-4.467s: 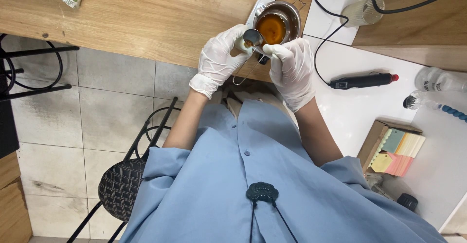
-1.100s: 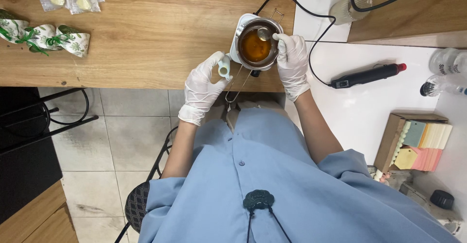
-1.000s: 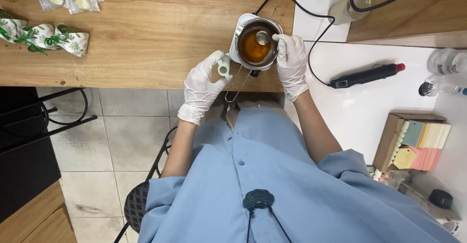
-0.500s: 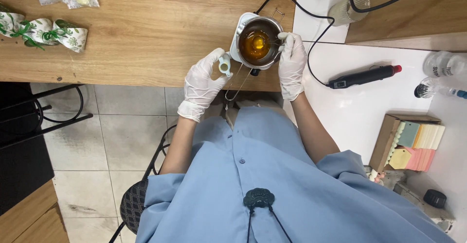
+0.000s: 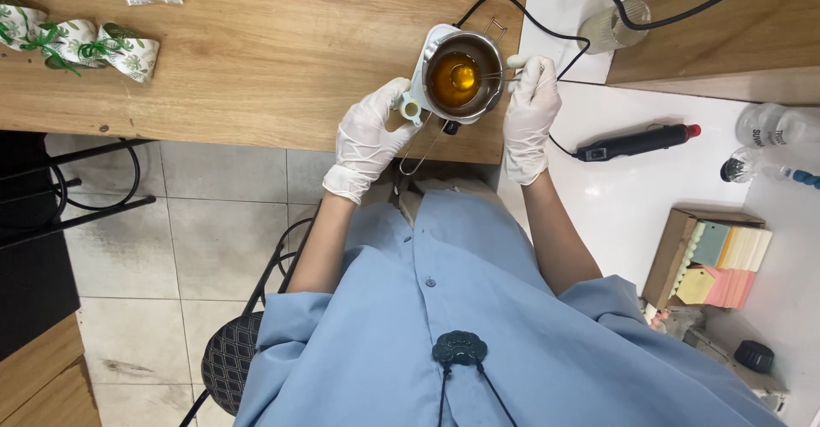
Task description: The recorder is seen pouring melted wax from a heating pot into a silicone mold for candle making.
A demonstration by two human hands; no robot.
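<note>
Left hand point(image 5: 367, 141), in a white glove, closed around a small pale cup point(image 5: 411, 108), held just beside the near rim of a metal pot point(image 5: 491, 51). Right hand point(image 5: 530, 111), also gloved, fingers pinched on the thin handle of a metal spoon point(image 5: 465, 75), spoon bowl dipped in the amber liquid filling the pot. Pot seated on a white warmer base at the edge of a wooden table point(image 5: 256, 51), directly above the lap of a light blue shirt.

Head view, looking straight down: black cables looping away from the pot toward a ribbed glass point(image 5: 613, 24) on a white sheet. To the right, on a white surface point(image 5: 632, 213), a black pen-shaped tool with a red tip point(image 5: 636, 143), clear bottles, and an open box of pastel blocks point(image 5: 713, 260). Far left on the table, leaf-patterned wrapped bundles point(image 5: 85, 43) and small clear packets.

Possible trouble, judged from this arrangement:
- Drips of hot-looking liquid onto glove, table or shirt, from an overfull or tilted spoon crossing the gap between pot and cup.
- Overflow or a knocked cup, given so small a mouth and a grip by fingertips only.
- A tipped pot, through a snag on the cable close by the right wrist or a nudge to a base so near the table edge.
</note>
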